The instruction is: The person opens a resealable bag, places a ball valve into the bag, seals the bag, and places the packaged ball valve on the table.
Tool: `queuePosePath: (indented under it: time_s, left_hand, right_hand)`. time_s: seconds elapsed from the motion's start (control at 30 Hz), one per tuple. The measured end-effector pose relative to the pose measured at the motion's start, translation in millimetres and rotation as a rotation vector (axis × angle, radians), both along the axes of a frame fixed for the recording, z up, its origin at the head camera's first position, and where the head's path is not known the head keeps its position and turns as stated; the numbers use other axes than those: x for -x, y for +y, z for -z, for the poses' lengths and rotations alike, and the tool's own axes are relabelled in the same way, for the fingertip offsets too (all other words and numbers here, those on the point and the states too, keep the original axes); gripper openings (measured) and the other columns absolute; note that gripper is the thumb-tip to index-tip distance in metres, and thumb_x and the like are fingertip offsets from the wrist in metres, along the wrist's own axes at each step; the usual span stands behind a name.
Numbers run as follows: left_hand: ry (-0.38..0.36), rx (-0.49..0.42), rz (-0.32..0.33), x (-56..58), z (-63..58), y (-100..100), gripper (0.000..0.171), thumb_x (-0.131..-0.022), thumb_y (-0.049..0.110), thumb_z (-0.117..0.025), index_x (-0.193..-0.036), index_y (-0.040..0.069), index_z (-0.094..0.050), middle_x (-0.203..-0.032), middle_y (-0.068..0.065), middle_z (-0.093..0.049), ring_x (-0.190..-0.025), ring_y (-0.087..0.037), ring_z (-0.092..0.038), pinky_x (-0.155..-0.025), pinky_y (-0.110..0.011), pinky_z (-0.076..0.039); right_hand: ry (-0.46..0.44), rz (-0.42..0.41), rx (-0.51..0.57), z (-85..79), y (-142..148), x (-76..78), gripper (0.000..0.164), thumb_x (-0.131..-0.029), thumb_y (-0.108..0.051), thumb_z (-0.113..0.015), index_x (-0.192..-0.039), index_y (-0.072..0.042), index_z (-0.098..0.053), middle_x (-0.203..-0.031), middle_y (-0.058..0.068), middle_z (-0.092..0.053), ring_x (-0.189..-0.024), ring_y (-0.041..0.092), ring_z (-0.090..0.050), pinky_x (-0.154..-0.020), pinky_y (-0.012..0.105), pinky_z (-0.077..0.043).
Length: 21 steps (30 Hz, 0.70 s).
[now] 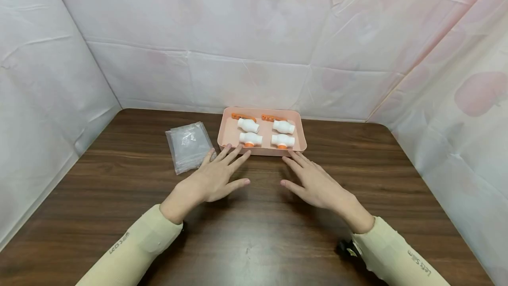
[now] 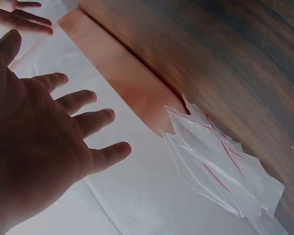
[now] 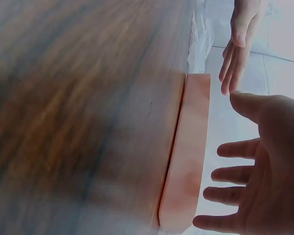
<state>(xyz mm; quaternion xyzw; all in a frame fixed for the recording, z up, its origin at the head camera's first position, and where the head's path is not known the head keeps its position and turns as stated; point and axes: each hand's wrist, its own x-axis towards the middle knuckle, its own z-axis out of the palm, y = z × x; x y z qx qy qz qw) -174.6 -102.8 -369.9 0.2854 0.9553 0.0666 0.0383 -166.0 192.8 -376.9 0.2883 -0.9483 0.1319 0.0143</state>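
Both hands hover palm down before a pink tray (image 1: 262, 150), fingers straight and spread. The left hand (image 1: 214, 178) has its fingertips near the tray's front left corner and the clear zip bags (image 1: 189, 144); it holds nothing. Near the front right corner is the right hand (image 1: 315, 184), also holding nothing. Inside the tray lie several white valve bodies, among them a front left one (image 1: 251, 138) and a front right one (image 1: 283, 140) with orange parts. Two orange handles, one at the back left (image 1: 243, 117) and one at the back right (image 1: 274, 118), lie behind them.
The dark wooden table (image 1: 254, 233) has white cloth walls (image 1: 254, 34) at its back and sides. In the left wrist view, the stacked bags (image 2: 225, 161) show red zip lines and lie beside the tray wall (image 2: 122, 73).
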Motion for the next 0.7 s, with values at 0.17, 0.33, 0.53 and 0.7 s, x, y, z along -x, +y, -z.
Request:
queuePosePath:
  time_s: [0.17, 0.33, 0.53, 0.7]
  left_hand:
    - [0.01, -0.006, 0.015, 1.9, -0.7, -1, 0.077, -0.091, 0.074, -0.02, -0.153, 0.03, -0.022, -0.159, -0.002, -0.01, -0.144, -0.029, -0.009, -0.109, -0.062, -0.011]
    - [0.026, -0.011, 0.032, 4.5, -1.1, -2, 0.075, -0.092, 0.071, -0.024, -0.151, 0.026, -0.031, -0.157, -0.006, -0.019, -0.143, -0.029, -0.016, -0.108, -0.062, -0.014]
    - [0.064, -0.039, 0.052, 9.5, -0.8, -5, 0.07, -0.094, 0.066, -0.033, -0.15, 0.026, -0.033, -0.155, -0.008, -0.025, -0.139, -0.033, -0.025, -0.106, -0.061, -0.017]
    - [0.086, -0.046, 0.06, 13.6, -3.6, -11, 0.065, -0.095, 0.061, -0.041, -0.148, 0.024, -0.038, -0.153, -0.011, -0.03, -0.138, -0.034, -0.029, -0.106, -0.06, -0.019]
  right_hand:
    - [0.053, -0.018, 0.021, 0.4, 1, 3.3, 0.059, -0.096, -0.047, -0.053, -0.137, -0.005, -0.051, -0.148, 0.015, -0.037, -0.134, 0.028, -0.038, -0.1, 0.054, -0.037]
    - [0.055, -0.003, 0.044, -0.2, 2, 5.3, 0.048, -0.095, -0.042, -0.057, -0.128, -0.007, -0.058, -0.141, 0.016, -0.046, -0.13, 0.028, -0.043, -0.096, 0.056, -0.039]
    - [0.077, -0.015, 0.065, -1.1, 2, 8.8, 0.045, -0.094, -0.04, -0.06, -0.124, -0.007, -0.06, -0.135, 0.015, -0.051, -0.124, 0.028, -0.048, -0.094, 0.054, -0.042]
    - [0.09, -0.017, 0.069, -1.3, 1, 11.4, 0.044, -0.093, -0.039, -0.061, -0.123, -0.007, -0.061, -0.132, 0.013, -0.053, -0.121, 0.027, -0.051, -0.094, 0.052, -0.042]
